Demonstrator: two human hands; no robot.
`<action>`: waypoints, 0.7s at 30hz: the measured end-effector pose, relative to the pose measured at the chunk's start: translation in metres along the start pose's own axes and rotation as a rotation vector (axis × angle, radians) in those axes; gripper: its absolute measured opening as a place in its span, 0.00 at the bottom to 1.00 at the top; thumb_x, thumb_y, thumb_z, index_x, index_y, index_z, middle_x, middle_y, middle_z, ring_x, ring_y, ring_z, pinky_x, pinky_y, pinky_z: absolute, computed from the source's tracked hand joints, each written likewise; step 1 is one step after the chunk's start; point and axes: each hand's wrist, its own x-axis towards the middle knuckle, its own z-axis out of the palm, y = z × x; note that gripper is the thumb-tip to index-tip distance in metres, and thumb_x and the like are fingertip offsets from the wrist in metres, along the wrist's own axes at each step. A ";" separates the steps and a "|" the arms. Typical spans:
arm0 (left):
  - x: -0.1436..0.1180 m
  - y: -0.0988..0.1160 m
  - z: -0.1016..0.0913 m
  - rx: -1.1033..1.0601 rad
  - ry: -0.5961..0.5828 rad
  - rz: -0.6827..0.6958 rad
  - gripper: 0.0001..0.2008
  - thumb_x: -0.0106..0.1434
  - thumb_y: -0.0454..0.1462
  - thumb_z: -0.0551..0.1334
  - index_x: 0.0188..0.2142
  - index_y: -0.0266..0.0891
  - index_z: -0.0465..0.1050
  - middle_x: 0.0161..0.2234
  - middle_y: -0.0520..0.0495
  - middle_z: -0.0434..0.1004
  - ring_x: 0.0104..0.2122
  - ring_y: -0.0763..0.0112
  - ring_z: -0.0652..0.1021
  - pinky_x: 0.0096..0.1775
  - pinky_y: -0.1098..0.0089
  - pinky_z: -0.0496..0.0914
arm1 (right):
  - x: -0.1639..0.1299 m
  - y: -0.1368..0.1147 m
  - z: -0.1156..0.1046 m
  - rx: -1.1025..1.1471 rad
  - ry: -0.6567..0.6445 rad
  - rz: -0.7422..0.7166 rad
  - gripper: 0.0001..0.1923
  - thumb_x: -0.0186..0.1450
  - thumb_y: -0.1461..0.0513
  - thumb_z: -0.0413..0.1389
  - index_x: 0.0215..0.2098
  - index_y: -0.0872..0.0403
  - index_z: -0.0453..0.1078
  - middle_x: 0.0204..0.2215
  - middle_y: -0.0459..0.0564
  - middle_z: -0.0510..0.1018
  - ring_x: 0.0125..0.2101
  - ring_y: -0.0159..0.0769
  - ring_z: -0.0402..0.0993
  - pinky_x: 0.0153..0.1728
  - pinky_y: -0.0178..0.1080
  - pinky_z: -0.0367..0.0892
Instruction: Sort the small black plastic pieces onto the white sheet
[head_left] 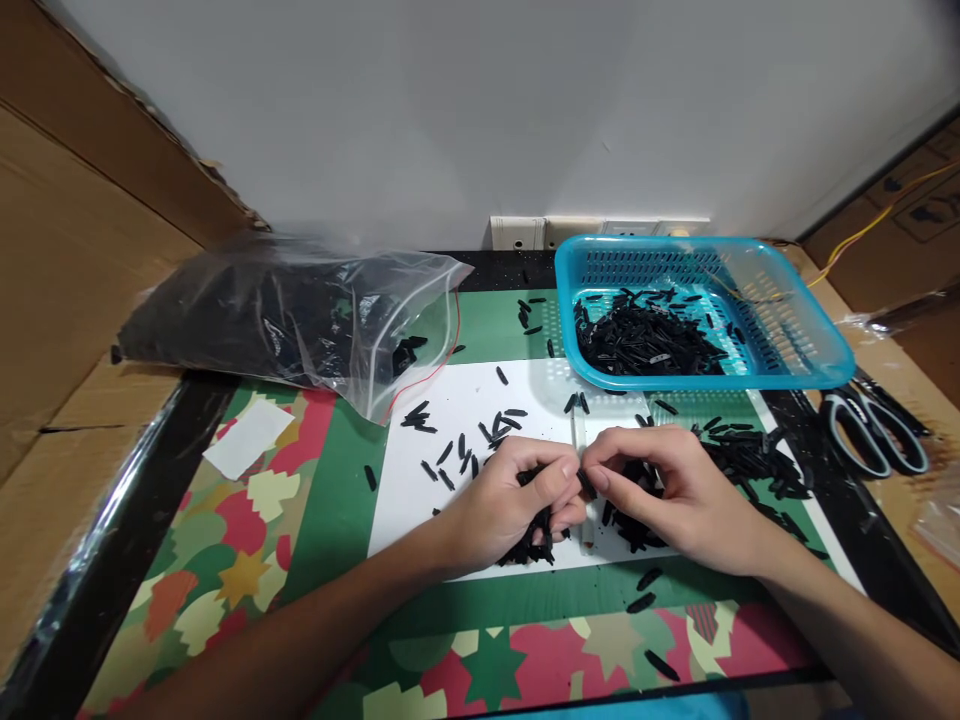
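Observation:
My left hand (529, 495) is closed, thumb pressed against the curled fingers. Dark pieces show inside and below its curl; whether it holds them or they lie behind is unclear. My right hand (667, 490) faces it, with thumb and forefinger pinching a small black strip (587, 485) right at the left fingertips. Beneath the right hand lies a pile of the same black strips (634, 530). More loose strips (495, 430) are scattered across the white sheet (405, 500). A thin pale stick (579, 432) lies between the two hands, partly covered.
A blue plastic basket (705, 382) with many black strips stands at the back right. At the back left lies a clear zip bag (300, 320) full of dark pieces. Scissors (874, 430) rest at right, near another strip heap (757, 460). Cardboard (82, 230) rises at left.

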 end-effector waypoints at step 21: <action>-0.001 0.002 -0.002 0.140 -0.024 0.002 0.23 0.75 0.48 0.56 0.27 0.38 0.65 0.24 0.53 0.66 0.21 0.79 0.65 0.24 0.77 0.61 | 0.001 0.011 0.008 0.160 -0.011 -0.025 0.16 0.72 0.62 0.57 0.28 0.57 0.80 0.21 0.44 0.69 0.23 0.28 0.57 0.25 0.36 0.51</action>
